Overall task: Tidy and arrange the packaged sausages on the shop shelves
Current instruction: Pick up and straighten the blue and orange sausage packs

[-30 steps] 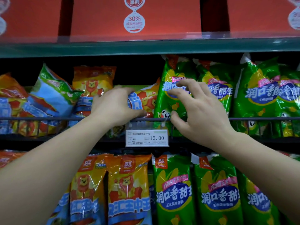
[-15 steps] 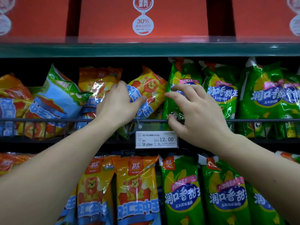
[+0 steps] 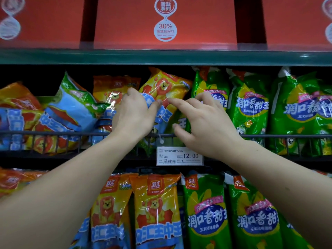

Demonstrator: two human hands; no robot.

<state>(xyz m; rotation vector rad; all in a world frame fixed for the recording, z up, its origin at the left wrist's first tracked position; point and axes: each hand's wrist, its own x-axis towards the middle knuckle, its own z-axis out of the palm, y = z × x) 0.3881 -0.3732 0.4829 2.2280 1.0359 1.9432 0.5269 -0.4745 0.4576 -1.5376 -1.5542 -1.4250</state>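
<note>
Behind the middle shelf's wire rail [image 3: 53, 133], fingers and thumb of the left hand [image 3: 133, 115] pinch a tilted orange sausage pack [image 3: 167, 87]; the right hand [image 3: 206, 123] hovers alongside, fingers straight and spread. It would sit best upright, bottom seated behind the rail — green packs [image 3: 249, 108] crowd its right, a slumped blue pack [image 3: 71, 108] farther left.

The left hand [image 3: 133, 115] grips a tilted orange pack [image 3: 166, 87], thumb on its front. The right hand [image 3: 206, 123], fingers spread, touches the pack's right edge with its forefinger. Green packs [image 3: 249, 108] stand upright to the right, behind a wire rail [image 3: 53, 133] that carries a price tag [image 3: 179, 156]. Red boxes [image 3: 165, 20] line the shelf above.
</note>
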